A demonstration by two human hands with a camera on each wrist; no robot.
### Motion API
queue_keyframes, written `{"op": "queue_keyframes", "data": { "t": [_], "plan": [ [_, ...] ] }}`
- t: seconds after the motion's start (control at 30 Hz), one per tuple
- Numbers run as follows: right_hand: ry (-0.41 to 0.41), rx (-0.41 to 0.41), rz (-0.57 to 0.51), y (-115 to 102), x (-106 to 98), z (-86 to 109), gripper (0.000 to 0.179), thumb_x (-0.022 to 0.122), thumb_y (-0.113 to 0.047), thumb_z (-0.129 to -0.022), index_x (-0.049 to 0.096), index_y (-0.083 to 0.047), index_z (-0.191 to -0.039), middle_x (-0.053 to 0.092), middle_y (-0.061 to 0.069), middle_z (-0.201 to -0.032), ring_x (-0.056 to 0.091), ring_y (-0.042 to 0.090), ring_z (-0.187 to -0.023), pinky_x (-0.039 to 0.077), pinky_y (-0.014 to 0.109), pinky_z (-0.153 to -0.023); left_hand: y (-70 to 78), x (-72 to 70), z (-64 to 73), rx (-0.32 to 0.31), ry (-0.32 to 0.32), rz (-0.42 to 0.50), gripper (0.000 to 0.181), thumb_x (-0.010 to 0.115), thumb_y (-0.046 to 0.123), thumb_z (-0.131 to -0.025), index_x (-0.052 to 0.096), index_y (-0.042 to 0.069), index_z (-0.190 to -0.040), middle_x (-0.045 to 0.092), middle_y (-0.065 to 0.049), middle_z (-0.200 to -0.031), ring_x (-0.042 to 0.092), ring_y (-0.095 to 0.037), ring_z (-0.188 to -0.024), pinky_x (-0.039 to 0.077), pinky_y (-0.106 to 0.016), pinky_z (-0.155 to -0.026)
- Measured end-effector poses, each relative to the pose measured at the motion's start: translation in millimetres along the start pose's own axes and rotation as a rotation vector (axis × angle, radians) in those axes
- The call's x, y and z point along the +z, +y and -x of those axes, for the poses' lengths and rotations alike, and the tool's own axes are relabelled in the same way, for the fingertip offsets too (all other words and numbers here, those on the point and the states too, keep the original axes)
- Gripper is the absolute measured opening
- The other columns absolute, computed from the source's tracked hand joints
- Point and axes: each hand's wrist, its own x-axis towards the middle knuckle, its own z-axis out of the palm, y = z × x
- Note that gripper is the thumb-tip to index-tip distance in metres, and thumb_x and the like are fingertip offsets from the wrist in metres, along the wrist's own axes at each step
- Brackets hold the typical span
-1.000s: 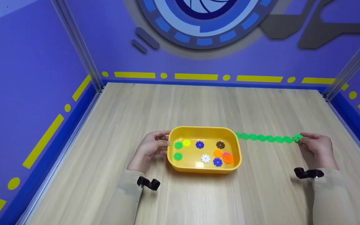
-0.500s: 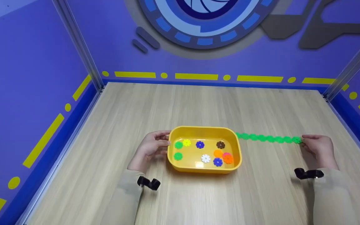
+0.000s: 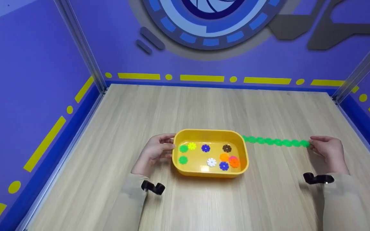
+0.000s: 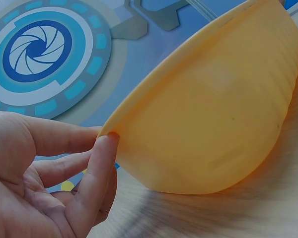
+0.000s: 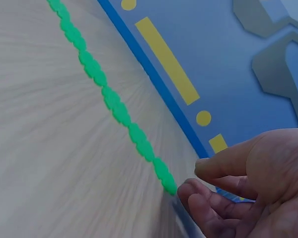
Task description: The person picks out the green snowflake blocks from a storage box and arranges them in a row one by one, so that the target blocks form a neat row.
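Observation:
My left hand holds the left end of a yellow plastic tub, its fingertips at the rim. The left wrist view shows thumb and fingers meeting at the tub's edge. Inside lie several notched snowflake discs: two green, plus yellow, blue, brown, white, orange and pink ones. From behind the tub's right side, a straight row of green snowflake discs runs along the table to my right hand. In the right wrist view, the right fingertips are right at the last disc, with a gap between thumb and fingers.
The wood-grain table is enclosed by blue-purple printed panels at the back and sides. Metal posts stand in the back corners. A black wrist mount sits on each sleeve.
The right hand's green disc has come down, from tilted at the row's right end to flat in line with the others. The fingers have since loosened from it. The left hand and tub stay put.

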Motion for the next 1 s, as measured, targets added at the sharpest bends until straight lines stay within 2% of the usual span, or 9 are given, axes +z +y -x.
{"op": "queue_keyframes", "data": {
  "t": [0.13, 0.33, 0.47, 0.73, 1.0],
  "plan": [
    [-0.007, -0.03, -0.002, -9.4, 4.4, 4.5, 0.036, 0.058, -0.019, -0.103, 0.059, 0.002, -0.131, 0.065, -0.02, -0.077, 0.064, -0.001, -0.074, 0.06, 0.018, -0.068, 0.6, 0.1, -0.8, 0.002, 0.001, 0.008, 0.051, 0.068, -0.005, -0.091, 0.062, 0.007, -0.14, 0.065, -0.007, -0.109, 0.071, -0.017, -0.08, 0.063, -0.026, -0.061],
    [-0.023, -0.093, 0.038, -22.7, 14.7, 10.0, 0.05, 0.06, -0.023, -0.103, 0.053, 0.007, -0.142, 0.06, -0.028, -0.08, 0.063, -0.009, -0.078, 0.058, 0.012, -0.072, -0.2, 0.4, -2.5, 0.003, 0.011, -0.003, 0.052, 0.067, -0.007, -0.09, 0.063, 0.006, -0.14, 0.065, -0.006, -0.108, 0.07, -0.016, -0.081, 0.063, -0.025, -0.059],
    [-0.05, -0.152, 0.055, -31.2, 24.2, 14.7, 0.054, 0.061, -0.024, -0.103, 0.051, 0.009, -0.143, 0.06, -0.028, -0.083, 0.063, -0.012, -0.079, 0.057, 0.009, -0.073, -0.1, 1.1, -2.5, -0.001, 0.016, -0.008, 0.052, 0.068, -0.007, -0.09, 0.063, 0.006, -0.14, 0.065, -0.007, -0.109, 0.07, -0.016, -0.082, 0.062, -0.024, -0.06],
    [-0.101, -0.237, 0.074, -51.1, 45.3, 25.7, 0.057, 0.062, -0.028, -0.103, 0.05, 0.009, -0.144, 0.062, -0.027, -0.089, 0.064, -0.01, -0.083, 0.057, 0.01, -0.076, -0.4, 0.4, -3.3, 0.005, 0.014, -0.033, 0.052, 0.068, -0.006, -0.089, 0.063, 0.005, -0.14, 0.063, -0.007, -0.108, 0.067, -0.014, -0.083, 0.063, -0.025, -0.061],
    [-0.16, -0.305, 0.05, -68.3, 63.8, 36.2, 0.055, 0.065, -0.028, -0.102, 0.053, 0.007, -0.142, 0.065, -0.024, -0.094, 0.065, -0.005, -0.088, 0.057, 0.01, -0.079, -1.2, -0.2, -3.0, 0.013, 0.014, -0.025, 0.052, 0.068, -0.006, -0.089, 0.063, 0.005, -0.14, 0.064, -0.008, -0.108, 0.068, -0.015, -0.082, 0.062, -0.024, -0.06]
  ]
}}
